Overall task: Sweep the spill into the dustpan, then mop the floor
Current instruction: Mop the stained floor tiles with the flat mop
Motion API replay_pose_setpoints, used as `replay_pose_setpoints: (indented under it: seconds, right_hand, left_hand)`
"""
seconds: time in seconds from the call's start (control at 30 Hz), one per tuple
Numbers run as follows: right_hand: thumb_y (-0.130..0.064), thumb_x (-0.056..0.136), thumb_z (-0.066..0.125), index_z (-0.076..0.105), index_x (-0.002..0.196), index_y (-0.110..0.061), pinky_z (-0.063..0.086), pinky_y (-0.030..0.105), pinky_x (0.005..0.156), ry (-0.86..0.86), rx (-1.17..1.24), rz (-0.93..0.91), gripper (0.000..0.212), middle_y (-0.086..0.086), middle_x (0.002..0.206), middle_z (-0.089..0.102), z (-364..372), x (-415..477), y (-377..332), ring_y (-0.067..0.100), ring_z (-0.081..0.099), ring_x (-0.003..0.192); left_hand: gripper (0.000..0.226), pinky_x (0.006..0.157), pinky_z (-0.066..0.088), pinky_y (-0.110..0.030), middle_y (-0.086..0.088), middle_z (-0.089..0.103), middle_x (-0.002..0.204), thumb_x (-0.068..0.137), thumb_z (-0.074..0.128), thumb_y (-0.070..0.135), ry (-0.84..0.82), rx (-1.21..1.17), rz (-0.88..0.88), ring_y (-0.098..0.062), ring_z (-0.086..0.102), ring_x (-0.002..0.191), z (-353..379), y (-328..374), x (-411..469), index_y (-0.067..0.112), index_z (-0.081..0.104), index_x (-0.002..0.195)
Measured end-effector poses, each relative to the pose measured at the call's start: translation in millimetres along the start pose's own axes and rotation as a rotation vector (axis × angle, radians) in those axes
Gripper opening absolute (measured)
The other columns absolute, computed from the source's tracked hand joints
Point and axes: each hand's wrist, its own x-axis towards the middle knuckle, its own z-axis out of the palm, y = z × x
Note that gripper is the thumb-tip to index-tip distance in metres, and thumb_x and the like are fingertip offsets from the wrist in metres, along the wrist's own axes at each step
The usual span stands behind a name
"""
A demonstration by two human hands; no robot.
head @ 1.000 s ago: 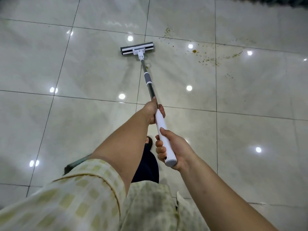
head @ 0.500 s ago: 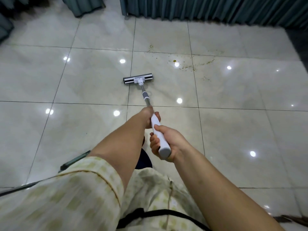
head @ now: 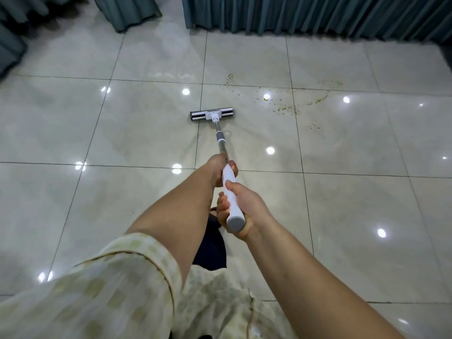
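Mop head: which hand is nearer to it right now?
Left. The left hand grips where the white handle meets the metal pole, closer to the mop head; the right hand holds the handle's capped end, farther back.

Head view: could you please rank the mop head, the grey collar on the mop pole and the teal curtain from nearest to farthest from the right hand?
From the right hand, gripping the white handle:
1. Grey collar, just ahead.
2. Mop head, farther ahead, flat on the tiled floor.
3. Teal curtain, at the floor's far edge.
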Motion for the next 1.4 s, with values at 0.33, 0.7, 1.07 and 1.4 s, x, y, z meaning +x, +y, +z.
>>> replay_pose_setpoints:
  seconds: [0.33, 0.7, 1.07, 1.4]
  right_hand:
    - [-0.03, 0.093, 0.059, 0.05, 0.084, -0.009, 0.036, 0.015, 0.036, 0.007, 0.091, -0.016, 0.025, 0.001, 0.06, 0.048, 135.5, 153.5, -158.0, 0.01, 0.043, 0.036]
    - [-0.035, 0.093, 0.058, 0.05, 0.086, -0.01, 0.034, 0.015, 0.037, 0.033, -0.011, -0.034, 0.027, 0.0, 0.061, 0.047, 157.1, 270.3, -282.2, 0.01, 0.042, 0.039]
    - [-0.031, 0.093, 0.057, 0.05, 0.088, -0.01, 0.032, 0.016, 0.033, 0.041, 0.11, 0.021, 0.022, 0.001, 0.056, 0.047, 93.9, 180.8, -176.9, 0.01, 0.04, 0.036]
    - [-0.028, 0.093, 0.057, 0.05, 0.08, -0.009, 0.034, 0.014, 0.032, 0.027, 0.217, -0.001, 0.024, 0.0, 0.052, 0.047, 0.1, 24.8, -28.1, 0.009, 0.041, 0.033]
  left_hand:
    - [0.024, 0.039, 0.032, -0.013, 0.0, 0.043, 0.06, 0.099, 0.037, 0.03, 0.021, 0.107, -0.106, -0.013, 0.037, 0.033, 18.1, 223.5, 154.1, 0.011, 0.041, 0.085]
    - [0.04, 0.041, 0.03, -0.014, 0.001, 0.042, 0.062, 0.1, 0.041, 0.044, 0.001, 0.075, -0.125, -0.011, 0.038, 0.034, 64.7, 327.3, 280.9, 0.01, 0.042, 0.078]
    - [0.042, 0.039, 0.034, -0.013, -0.001, 0.041, 0.06, 0.099, 0.041, 0.046, -0.029, 0.148, -0.187, -0.013, 0.037, 0.044, 46.0, 206.1, 198.6, 0.011, 0.041, 0.075]
    - [0.028, 0.048, 0.033, -0.021, -0.001, 0.04, 0.06, 0.099, 0.038, 0.031, -0.089, 0.33, -0.161, -0.013, 0.036, 0.049, 41.1, 26.4, 47.6, 0.012, 0.038, 0.079]
